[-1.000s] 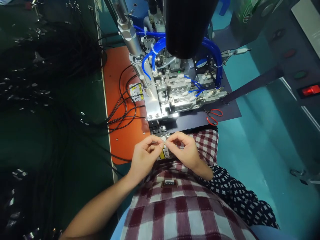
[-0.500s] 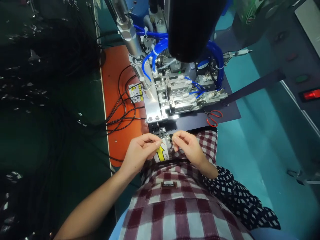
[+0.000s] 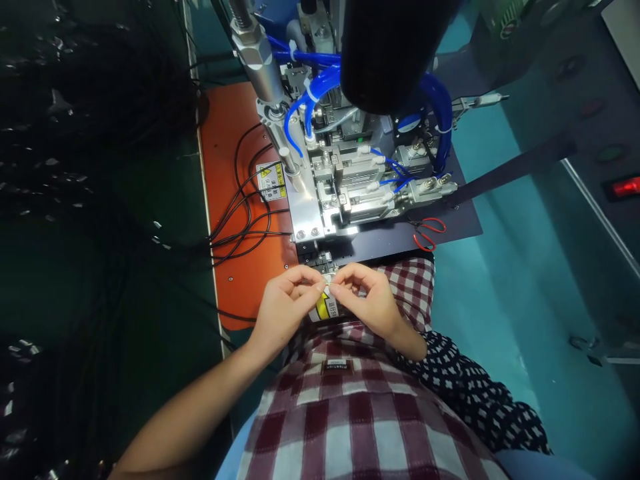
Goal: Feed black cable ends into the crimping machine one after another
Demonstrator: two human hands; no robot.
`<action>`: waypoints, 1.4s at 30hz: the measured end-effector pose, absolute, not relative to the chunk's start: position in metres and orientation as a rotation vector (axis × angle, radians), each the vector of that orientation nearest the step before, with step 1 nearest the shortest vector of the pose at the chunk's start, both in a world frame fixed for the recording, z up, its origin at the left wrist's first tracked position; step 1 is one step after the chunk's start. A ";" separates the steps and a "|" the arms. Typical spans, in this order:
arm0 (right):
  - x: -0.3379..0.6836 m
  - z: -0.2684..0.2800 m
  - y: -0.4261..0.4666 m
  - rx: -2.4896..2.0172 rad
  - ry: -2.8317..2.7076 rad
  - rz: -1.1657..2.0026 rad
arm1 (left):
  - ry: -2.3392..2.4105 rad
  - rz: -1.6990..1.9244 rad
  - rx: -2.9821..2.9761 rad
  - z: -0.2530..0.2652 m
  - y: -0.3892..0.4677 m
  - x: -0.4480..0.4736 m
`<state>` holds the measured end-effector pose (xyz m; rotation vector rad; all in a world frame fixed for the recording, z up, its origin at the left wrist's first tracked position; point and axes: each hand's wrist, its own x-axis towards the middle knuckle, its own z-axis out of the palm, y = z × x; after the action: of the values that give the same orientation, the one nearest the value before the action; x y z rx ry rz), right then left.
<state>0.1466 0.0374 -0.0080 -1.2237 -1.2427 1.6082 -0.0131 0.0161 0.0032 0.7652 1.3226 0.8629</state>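
Note:
My left hand (image 3: 293, 300) is closed in a pinch just in front of the machine. Opposite it, my right hand (image 3: 367, 297) also pinches, its fingertips close against those of the left. Something small and pale shows between the fingertips, too tiny to name. Just below the fingers lies a white label with a yellow arrow (image 3: 323, 307), partly covered by the hands. Beyond the fingertips sits the small metal front fixture (image 3: 325, 257) of the machine (image 3: 355, 177).
Red-handled scissors (image 3: 427, 233) lie on the dark base plate (image 3: 385, 247) at right. Black cables (image 3: 245, 223) cross the orange board (image 3: 235, 293) at left. Blue air hoses (image 3: 320, 83) and a black cylinder (image 3: 395, 53) rise above the machine. A red-lit switch (image 3: 625, 189) shows far right.
My right hand has moved left, bringing its fingertips up to those of my left hand. The left hand has barely moved, and the view has shifted slightly.

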 end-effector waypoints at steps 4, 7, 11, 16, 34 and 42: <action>0.144 -0.009 0.037 -1.241 -1.151 1.692 | 1.317 0.859 0.758 0.004 0.013 -0.012; 0.142 -0.009 0.036 -1.245 -1.041 1.769 | 1.323 0.874 0.765 0.004 0.012 -0.010; 0.140 -0.010 0.034 -1.218 -0.927 1.816 | 1.324 0.900 0.782 0.006 0.012 -0.008; 0.140 -0.010 0.034 -1.230 -0.942 1.791 | 1.332 0.903 0.800 0.007 0.013 -0.007; 0.140 -0.009 0.032 -1.237 -0.926 1.811 | 1.282 0.920 0.705 0.002 0.008 -0.007; 0.145 -0.011 0.033 -1.182 -0.858 1.942 | 1.312 0.812 0.778 0.003 0.008 -0.012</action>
<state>0.1448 0.0330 -0.0111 -1.1822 -0.8581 1.9417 -0.0117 0.0076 0.0035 0.7778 1.3118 0.8120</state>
